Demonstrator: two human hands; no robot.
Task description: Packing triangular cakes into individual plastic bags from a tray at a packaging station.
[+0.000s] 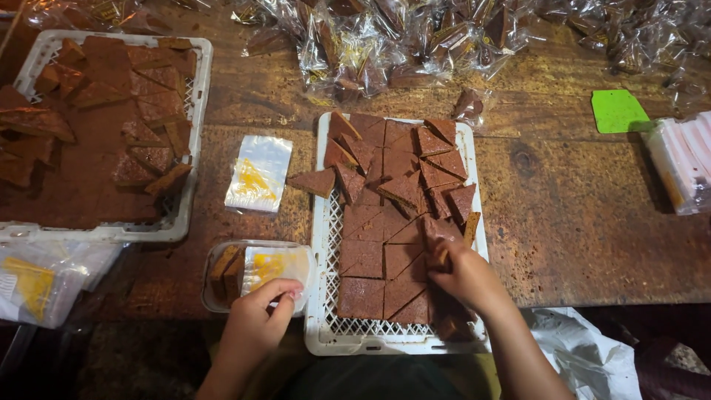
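Brown triangular cake slices [385, 244] packed flat in white slotted tray [326, 296], within easy reach. Right hand [466, 278] pinching one slice off the stack. Left hand [255, 318] gripping clear plastic tub [255, 270], steadying it beside tray; two slices already inside.

1 head-worn view, steeply down, close over table [578, 222]

worn, stained wooden table [578, 222]. sitting on it: a white lattice tray [324, 244] in the middle, a second white tray [178, 215] at left, a clear plastic tub [215, 300], a flat clear wrapper [259, 174], a green card [617, 111], a heap of cellophane packets [415, 41] along the back.
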